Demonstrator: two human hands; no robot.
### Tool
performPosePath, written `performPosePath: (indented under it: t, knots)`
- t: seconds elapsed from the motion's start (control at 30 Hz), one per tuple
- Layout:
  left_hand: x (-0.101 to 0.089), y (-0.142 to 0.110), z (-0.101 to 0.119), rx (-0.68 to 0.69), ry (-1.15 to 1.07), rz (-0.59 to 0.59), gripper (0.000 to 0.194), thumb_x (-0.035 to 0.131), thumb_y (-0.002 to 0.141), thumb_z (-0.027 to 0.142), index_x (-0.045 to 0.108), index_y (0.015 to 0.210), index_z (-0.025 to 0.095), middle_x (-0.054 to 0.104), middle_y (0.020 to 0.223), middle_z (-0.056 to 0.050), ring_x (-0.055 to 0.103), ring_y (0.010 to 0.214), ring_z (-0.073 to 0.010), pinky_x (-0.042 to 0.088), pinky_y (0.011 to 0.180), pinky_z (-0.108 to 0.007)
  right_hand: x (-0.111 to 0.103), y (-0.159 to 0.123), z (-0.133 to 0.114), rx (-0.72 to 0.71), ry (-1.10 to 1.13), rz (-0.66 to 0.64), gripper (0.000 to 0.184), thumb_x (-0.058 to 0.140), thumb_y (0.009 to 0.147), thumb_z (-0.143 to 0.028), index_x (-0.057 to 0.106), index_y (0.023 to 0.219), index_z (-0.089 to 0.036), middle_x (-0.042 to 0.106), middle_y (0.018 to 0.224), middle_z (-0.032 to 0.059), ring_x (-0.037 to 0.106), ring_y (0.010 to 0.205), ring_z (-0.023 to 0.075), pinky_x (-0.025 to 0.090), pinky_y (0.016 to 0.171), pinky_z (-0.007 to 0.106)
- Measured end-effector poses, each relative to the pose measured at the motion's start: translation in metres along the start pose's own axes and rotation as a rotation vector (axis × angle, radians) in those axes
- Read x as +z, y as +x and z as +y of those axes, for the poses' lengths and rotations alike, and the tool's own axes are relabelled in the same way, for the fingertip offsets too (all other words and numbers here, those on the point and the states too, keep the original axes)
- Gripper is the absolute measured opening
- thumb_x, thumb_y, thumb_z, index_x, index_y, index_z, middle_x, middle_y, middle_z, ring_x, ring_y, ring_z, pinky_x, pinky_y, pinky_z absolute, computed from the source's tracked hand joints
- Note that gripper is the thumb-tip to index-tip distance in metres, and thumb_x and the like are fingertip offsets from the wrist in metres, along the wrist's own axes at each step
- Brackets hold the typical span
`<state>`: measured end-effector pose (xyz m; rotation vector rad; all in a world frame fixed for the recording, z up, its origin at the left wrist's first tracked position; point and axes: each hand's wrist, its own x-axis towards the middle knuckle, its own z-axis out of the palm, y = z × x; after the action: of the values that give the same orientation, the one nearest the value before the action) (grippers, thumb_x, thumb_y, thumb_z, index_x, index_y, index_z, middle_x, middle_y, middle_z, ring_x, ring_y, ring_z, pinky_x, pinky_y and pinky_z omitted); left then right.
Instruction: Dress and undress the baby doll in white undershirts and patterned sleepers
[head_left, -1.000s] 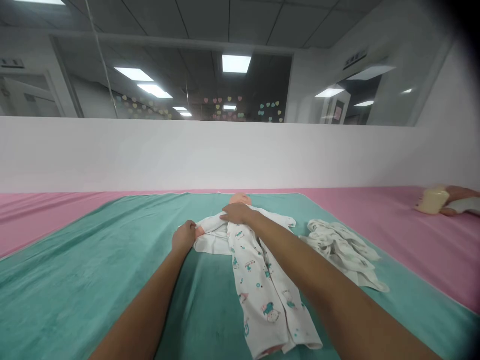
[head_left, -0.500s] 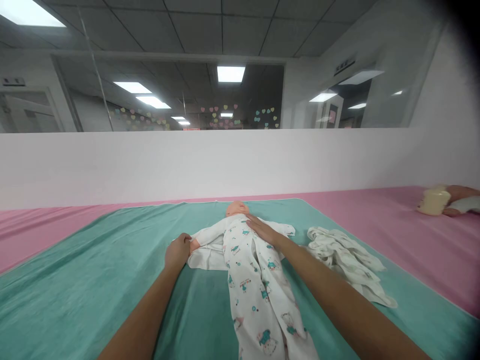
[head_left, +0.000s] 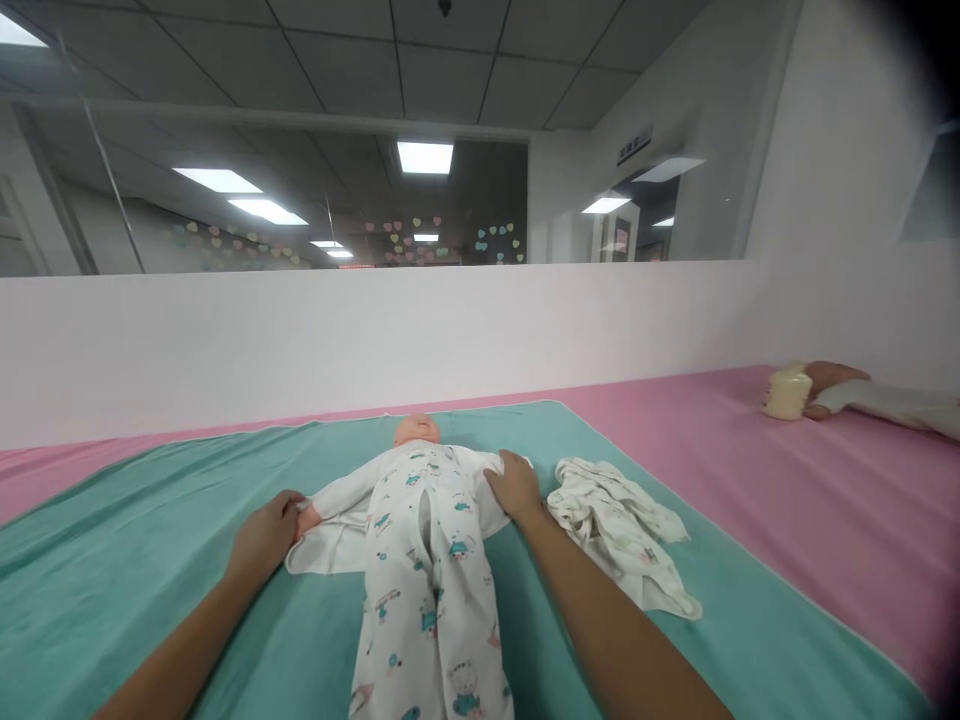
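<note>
A baby doll lies on its back, its head (head_left: 417,428) toward the wall. Its white garment (head_left: 431,600) has teal and pink prints, with plain white sleeves. My left hand (head_left: 264,538) is closed around the doll's hand (head_left: 307,520), which pokes out of the sleeve on the left. On the other side, my right hand (head_left: 517,487) grips the right sleeve (head_left: 480,470), thumb and fingers bent over the cloth. That sleeve's end is partly hidden behind my fingers. White cloth spreads out under the doll's left-side arm.
A crumpled white cloth (head_left: 619,530) lies right of my right forearm. The teal sheet (head_left: 187,520) covers a pink surface (head_left: 787,470). Farther right are a cream bottle-like container (head_left: 787,392) and another doll-like figure (head_left: 840,380). A white wall (head_left: 360,340) with windows stands behind.
My right hand has moved from the doll's chest to the sleeve on the right and closed there. My left hand keeps its hold. The view has turned right.
</note>
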<state>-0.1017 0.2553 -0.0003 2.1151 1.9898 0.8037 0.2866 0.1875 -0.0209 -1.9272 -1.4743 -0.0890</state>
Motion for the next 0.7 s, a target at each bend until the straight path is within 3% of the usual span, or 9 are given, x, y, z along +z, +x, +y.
performPosePath:
  t: [0.07, 0.17, 0.3, 0.37, 0.5, 0.57, 0.7]
  knots:
    - [0.0, -0.002, 0.005, 0.057, 0.048, 0.062, 0.033, 0.028, 0.082, 0.034, 0.054, 0.098, 0.023, 0.062, 0.105, -0.007, 0.058, 0.093, -0.0267, 0.046, 0.072, -0.035, -0.002, 0.003, 0.006, 0.072, -0.008, 0.022, 0.034, 0.05, 0.079, -0.038, 0.055, 0.106, -0.018, 0.058, 0.108, 0.0104, 0.049, 0.103, 0.0239, 0.035, 0.084, 0.034]
    - [0.001, -0.004, 0.027, 0.146, 0.049, 0.153, 0.032, 0.029, 0.082, 0.034, 0.053, 0.099, 0.022, 0.058, 0.111, -0.007, 0.053, 0.103, -0.0255, 0.043, 0.085, -0.036, -0.003, 0.005, 0.006, 0.069, -0.006, 0.056, 0.021, 0.046, 0.082, -0.035, 0.056, 0.094, -0.022, 0.06, 0.099, 0.0059, 0.05, 0.095, 0.0215, 0.034, 0.077, 0.032]
    - [0.003, -0.005, 0.101, 0.244, -0.043, 0.224, 0.033, 0.032, 0.081, 0.033, 0.053, 0.103, 0.022, 0.056, 0.115, -0.006, 0.049, 0.108, -0.0227, 0.04, 0.091, -0.034, -0.008, 0.008, 0.005, 0.17, -0.003, 0.098, 0.022, 0.039, 0.085, -0.036, 0.056, 0.085, -0.022, 0.06, 0.093, 0.0069, 0.052, 0.092, 0.0221, 0.034, 0.076, 0.033]
    - [0.007, -0.004, 0.149, 0.355, -0.034, 0.131, 0.031, 0.034, 0.081, 0.034, 0.054, 0.102, 0.024, 0.057, 0.114, -0.004, 0.049, 0.108, -0.0216, 0.04, 0.09, -0.033, -0.012, 0.01, 0.007, 0.286, 0.002, 0.142, 0.026, 0.038, 0.085, -0.04, 0.056, 0.086, -0.02, 0.059, 0.096, 0.0112, 0.052, 0.093, 0.025, 0.035, 0.074, 0.034]
    - [0.024, 0.003, 0.226, 0.452, 0.184, -0.273, 0.031, 0.043, 0.076, 0.034, 0.06, 0.1, 0.024, 0.059, 0.113, -0.007, 0.054, 0.101, -0.0252, 0.044, 0.079, -0.034, -0.022, 0.017, 0.019, 0.475, 0.035, 0.131, 0.033, 0.044, 0.081, -0.04, 0.053, 0.097, -0.012, 0.055, 0.103, 0.0211, 0.052, 0.097, 0.0321, 0.037, 0.071, 0.037]
    - [0.036, 0.01, 0.247, 0.441, 0.265, -0.367, 0.027, 0.051, 0.07, 0.036, 0.064, 0.088, 0.021, 0.064, 0.101, -0.011, 0.057, 0.094, -0.0291, 0.045, 0.074, -0.037, -0.023, 0.02, 0.024, 0.488, 0.063, 0.082, 0.031, 0.046, 0.08, -0.037, 0.053, 0.097, -0.012, 0.056, 0.1, 0.0209, 0.055, 0.093, 0.0325, 0.038, 0.068, 0.037]
    - [0.062, 0.02, 0.268, 0.404, 0.377, -0.427, 0.021, 0.065, 0.054, 0.031, 0.066, 0.071, 0.018, 0.066, 0.09, -0.015, 0.058, 0.09, -0.0372, 0.044, 0.075, -0.047, -0.018, 0.024, 0.032, 0.448, 0.124, 0.036, 0.017, 0.045, 0.08, -0.031, 0.055, 0.078, -0.018, 0.062, 0.088, 0.0136, 0.059, 0.082, 0.0279, 0.038, 0.065, 0.035]
